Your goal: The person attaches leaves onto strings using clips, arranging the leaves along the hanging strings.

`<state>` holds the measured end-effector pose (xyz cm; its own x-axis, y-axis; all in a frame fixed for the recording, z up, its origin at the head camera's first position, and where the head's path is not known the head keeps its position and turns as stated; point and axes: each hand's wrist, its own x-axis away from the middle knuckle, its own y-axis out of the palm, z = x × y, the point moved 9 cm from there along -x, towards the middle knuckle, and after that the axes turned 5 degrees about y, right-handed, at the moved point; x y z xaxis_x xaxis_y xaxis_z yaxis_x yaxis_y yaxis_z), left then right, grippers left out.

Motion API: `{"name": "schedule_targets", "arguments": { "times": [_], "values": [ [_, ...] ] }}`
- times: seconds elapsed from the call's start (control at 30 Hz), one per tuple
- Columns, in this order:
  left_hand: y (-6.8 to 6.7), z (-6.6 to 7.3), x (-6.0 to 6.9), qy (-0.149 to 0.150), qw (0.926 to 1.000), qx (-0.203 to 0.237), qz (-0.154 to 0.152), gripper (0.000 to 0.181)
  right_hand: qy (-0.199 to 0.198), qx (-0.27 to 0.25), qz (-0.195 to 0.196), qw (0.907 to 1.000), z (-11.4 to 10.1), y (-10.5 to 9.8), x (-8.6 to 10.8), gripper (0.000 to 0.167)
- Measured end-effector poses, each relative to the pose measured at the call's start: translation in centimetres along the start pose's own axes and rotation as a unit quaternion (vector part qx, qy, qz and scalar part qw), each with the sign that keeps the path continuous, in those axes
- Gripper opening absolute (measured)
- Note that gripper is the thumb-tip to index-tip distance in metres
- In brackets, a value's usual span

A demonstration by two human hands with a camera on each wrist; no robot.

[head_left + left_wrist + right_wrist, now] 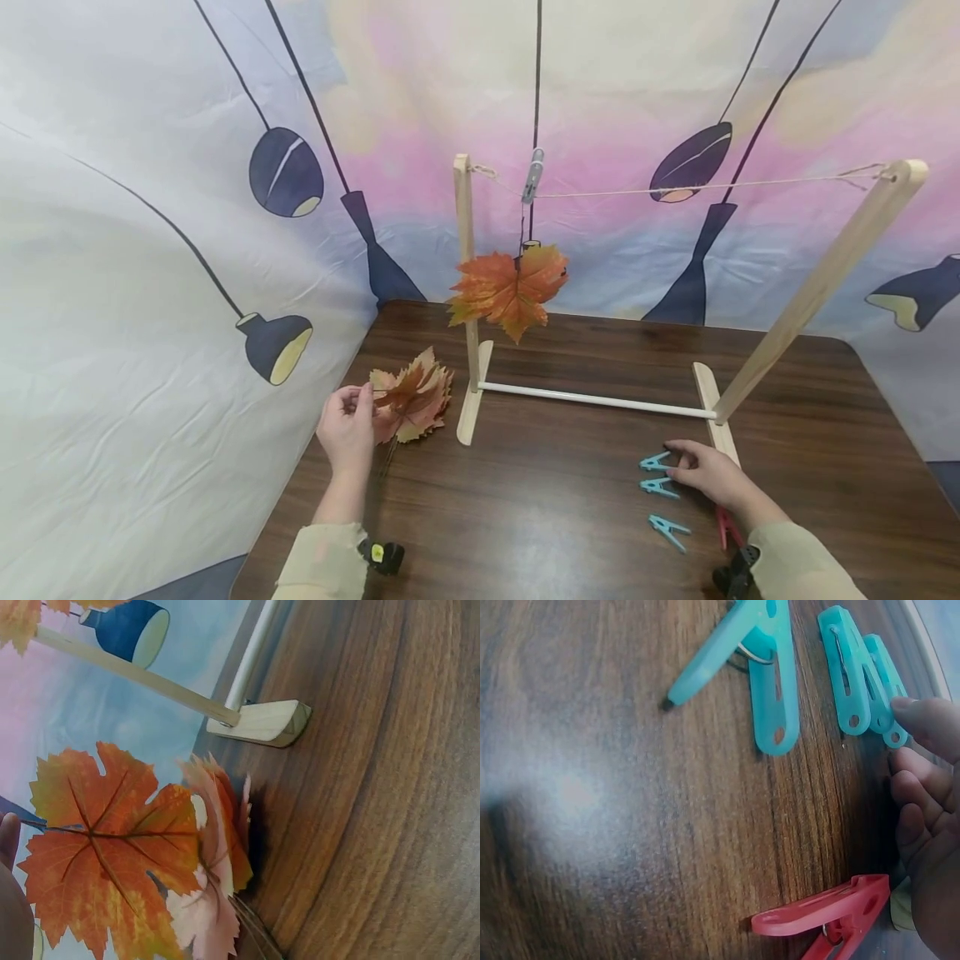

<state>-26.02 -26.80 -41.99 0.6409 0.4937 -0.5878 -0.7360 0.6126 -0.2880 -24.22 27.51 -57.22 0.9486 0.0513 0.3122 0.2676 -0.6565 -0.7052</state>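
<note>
One leaf [513, 287] hangs from the line [675, 190], held by a grey peg [533, 177] near the left post of the rack [821, 283], which stands toward the table's far edge. That is the part that looks done; the rest of the line carries nothing, and if hanging is the work, most of it seems left. A pile of leaves [429, 417] lies near the left edge of the table [540, 471]. Three blue pegs and a red peg [821, 907] lie unused toward the right side, in front of the rack's right foot.

The left hand [349, 423] pinches the stem of an orange leaf [112, 847]; its blade spreads out from the fingertips, away from the palm and just in front of the pile.

The right hand [705, 468] has its thumb and fingers drawn narrow at the handle end of the farthest blue peg [655, 461]. A fingertip seems to touch it, but I cannot tell whether the grip has closed. The middle blue peg [659, 487] is just beside; the nearest blue peg [668, 532] lies apart from both.
</note>
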Motion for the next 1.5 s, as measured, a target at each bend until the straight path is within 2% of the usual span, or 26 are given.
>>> {"name": "schedule_targets", "arguments": {
  "times": [0.2,0.3,0.37,0.6,0.87,1.03,1.17,1.3,1.5],
  "values": [
    [0.0,1.1,-0.2,0.026,0.9994,0.021,0.005,0.021,0.016,-0.008,0.002,0.9998,0.4,0.0,0.2,0.051],
    [0.1,1.4,-0.1,0.025,0.9991,0.033,0.001,0.020,0.020,-0.012,-0.004,0.9997,0.4,0.1,0.1,0.053],
    [0.1,1.7,0.0,0.027,0.9991,0.034,0.000,0.019,0.022,-0.014,-0.009,0.9996,0.4,0.3,0.1,0.053],
    [0.1,3.1,0.4,0.060,0.9977,0.029,0.009,0.016,0.015,-0.008,-0.013,0.9998,0.2,0.4,0.0,0.053],
    [0.3,3.5,0.6,0.065,0.9974,0.028,0.008,0.016,0.035,-0.020,-0.017,0.9990,0.6,0.4,0.1,0.054],
    [0.3,3.8,0.5,0.060,0.9977,0.033,0.002,0.016,0.034,-0.030,-0.024,0.9987,0.4,0.5,0.3,0.055],
    [0.4,4.4,0.4,0.068,0.9966,0.045,-0.001,0.014,0.037,-0.037,-0.028,0.9982,0.2,0.6,0.4,0.050],
    [0.4,5.1,0.4,0.089,0.9945,0.055,0.001,0.014,0.039,-0.036,-0.023,0.9983,0.2,0.8,0.6,0.042],
    [0.5,5.6,0.5,0.109,0.9920,0.063,0.000,0.015,0.028,-0.013,-0.012,0.9995,0.2,1.0,0.7,0.041]
  ]
}}
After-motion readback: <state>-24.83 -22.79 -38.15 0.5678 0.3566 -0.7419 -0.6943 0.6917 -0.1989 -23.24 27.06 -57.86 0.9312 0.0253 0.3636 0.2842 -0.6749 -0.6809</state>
